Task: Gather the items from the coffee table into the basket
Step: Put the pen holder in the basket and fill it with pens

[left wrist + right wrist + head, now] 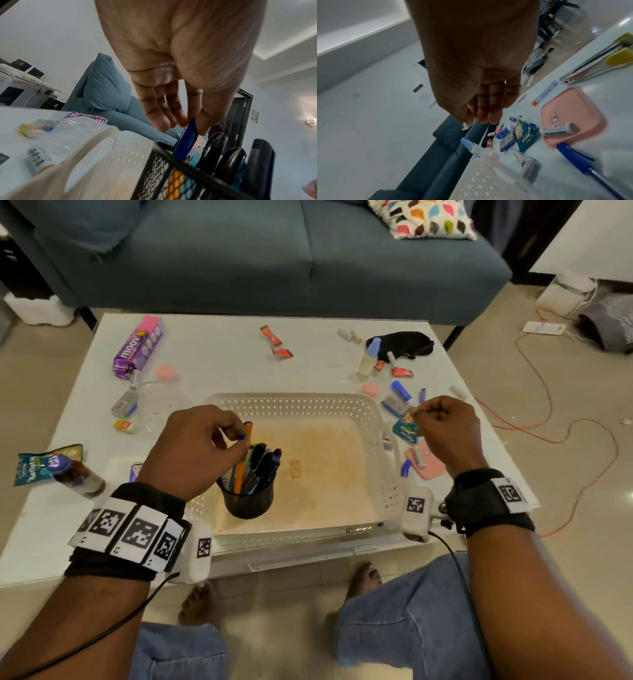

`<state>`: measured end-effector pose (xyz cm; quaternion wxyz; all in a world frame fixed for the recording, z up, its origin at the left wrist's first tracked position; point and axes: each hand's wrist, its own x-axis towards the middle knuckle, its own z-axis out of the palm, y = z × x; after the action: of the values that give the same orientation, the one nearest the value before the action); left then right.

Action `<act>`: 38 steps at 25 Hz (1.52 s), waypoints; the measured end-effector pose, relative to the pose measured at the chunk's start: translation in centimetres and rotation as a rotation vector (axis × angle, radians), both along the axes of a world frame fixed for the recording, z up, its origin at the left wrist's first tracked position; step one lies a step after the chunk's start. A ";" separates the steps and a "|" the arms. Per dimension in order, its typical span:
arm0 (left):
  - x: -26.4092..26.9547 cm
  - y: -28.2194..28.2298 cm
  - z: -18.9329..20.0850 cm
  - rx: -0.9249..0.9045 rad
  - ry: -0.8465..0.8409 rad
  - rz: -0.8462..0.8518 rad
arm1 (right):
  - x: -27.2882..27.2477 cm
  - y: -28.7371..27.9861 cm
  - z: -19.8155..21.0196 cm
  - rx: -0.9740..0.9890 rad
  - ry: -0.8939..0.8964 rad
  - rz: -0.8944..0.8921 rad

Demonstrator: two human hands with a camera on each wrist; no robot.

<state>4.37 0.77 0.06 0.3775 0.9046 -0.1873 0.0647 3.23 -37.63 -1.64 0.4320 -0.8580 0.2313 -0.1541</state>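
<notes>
A white perforated basket (294,399) stands mid-table, and a black mesh pen holder (248,503) full of pens sits in its near-left corner. My left hand (236,436) hovers over the holder; in the left wrist view this hand (190,125) pinches the top of a blue pen (186,138) that stands in it. My right hand (419,414) is curled above the basket's right rim, over a teal packet (406,431). Nothing plainly shows in those fingers (486,119). A pink lid (573,108) with a battery (558,130) on it and another blue pen (573,155) lie right of the basket.
Loose on the table are a purple moov box (137,347), a brown bottle (77,474), red wrappers (274,340), a black eye mask (400,342) and a spray bottle (370,357). A blue sofa (274,258) stands behind. An orange cable (548,436) trails on the floor at the right.
</notes>
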 end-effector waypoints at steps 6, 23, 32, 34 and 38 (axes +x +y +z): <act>-0.4 -0.3 0.1 -0.015 0.024 0.022 | -0.1 -2.1 -3.7 -0.241 0.527 0.001; 0.1 0.0 0.2 -0.121 0.009 0.061 | -0.2 0.8 0.0 -0.110 0.375 -0.089; 0.1 -0.1 1.0 -0.200 -0.027 0.082 | -0.9 9.4 7.7 0.121 -0.220 0.249; 0.1 -0.1 1.5 -0.262 0.036 0.102 | -1.5 12.6 7.3 0.190 -0.173 0.452; 0.1 -0.3 2.5 -0.356 0.115 0.070 | -2.6 17.6 5.3 0.290 -0.115 0.621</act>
<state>4.49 0.44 2.55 0.5391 0.8317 -0.1195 0.0582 0.63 -20.07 3.61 0.5879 -0.8071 -0.0463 -0.0289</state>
